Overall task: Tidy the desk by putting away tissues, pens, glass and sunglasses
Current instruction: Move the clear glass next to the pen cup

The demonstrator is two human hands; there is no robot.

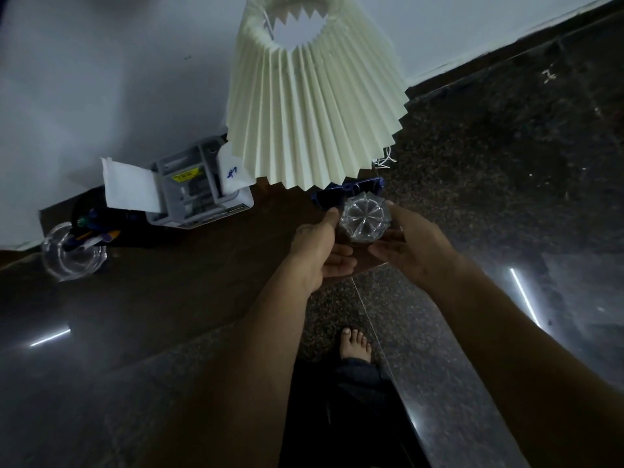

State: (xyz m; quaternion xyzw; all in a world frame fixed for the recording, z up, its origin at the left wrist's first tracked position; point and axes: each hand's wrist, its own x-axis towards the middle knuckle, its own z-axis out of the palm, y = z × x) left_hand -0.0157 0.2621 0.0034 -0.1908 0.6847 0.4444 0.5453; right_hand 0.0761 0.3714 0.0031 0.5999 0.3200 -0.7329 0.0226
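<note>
Head view: your left hand (317, 251) and right hand (410, 246) cup the glass (365, 219) between them at the desk's (169, 292) right end, just under the lamp shade (314, 106).
Grip: both hands are spread, fingers pressed to the glass sides; you cannot tell whether it rests on the desk.
Sunglasses: the blue sunglasses (344, 194) lie just behind the glass, touching your left thumb.
Pens: the pens (89, 233) stand in a clear holder (72, 253) at far left.
Tissues: a tissue (130, 187) sticks out of the grey box (199, 189).
Risk: lifting could knock the shade or nudge the sunglasses; a loose hold near the desk edge could drop the glass to the floor (506, 163).
Hidden: lamp base, most of the sunglasses, glass bottom; dim light blurs detail.
</note>
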